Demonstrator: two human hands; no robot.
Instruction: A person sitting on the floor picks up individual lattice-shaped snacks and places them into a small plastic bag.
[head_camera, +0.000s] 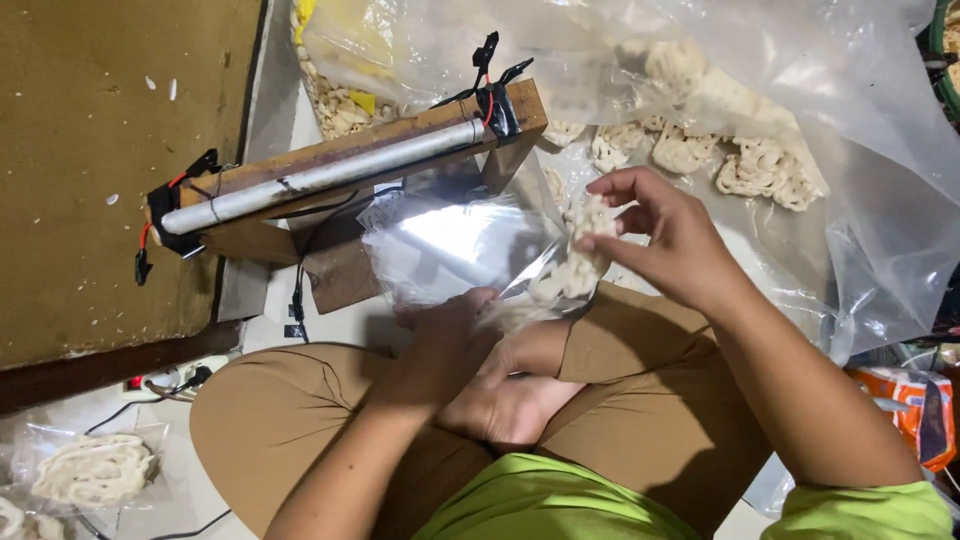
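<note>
Floor-level setup, seen from above: the person sits cross-legged on a pale tiled floor (330, 330) in tan trousers, with a brown mat (90, 150) covering the 9 to 11 o'clock side.

Left hand (445, 340) sits near the middle, fingers pinched shut on the rim of a small clear plastic bag (450, 250), holding its mouth open toward 3 o'clock. Right hand (665, 235) is just past centre at about 2 o'clock, fingertips closed on a stack of pale lacy crackers (575, 265) that's right at the bag's opening, the lower end touching the plastic.

Directly behind the bag, running from 9 up toward 12 o'clock, is a homemade-looking heat sealer (330, 170): a wooden bar with a silvery strip along it, and black clips and red wire at both ends.

Across 12 to 3 o'clock lies a big clear plastic sack (850, 130) with more of the same crackers (760, 165) heaped inside. Down at 8 o'clock there's an already filled packet of crackers (95, 470) on the floor. An orange packet (915, 400) peeks in at 4 o'clock.
</note>
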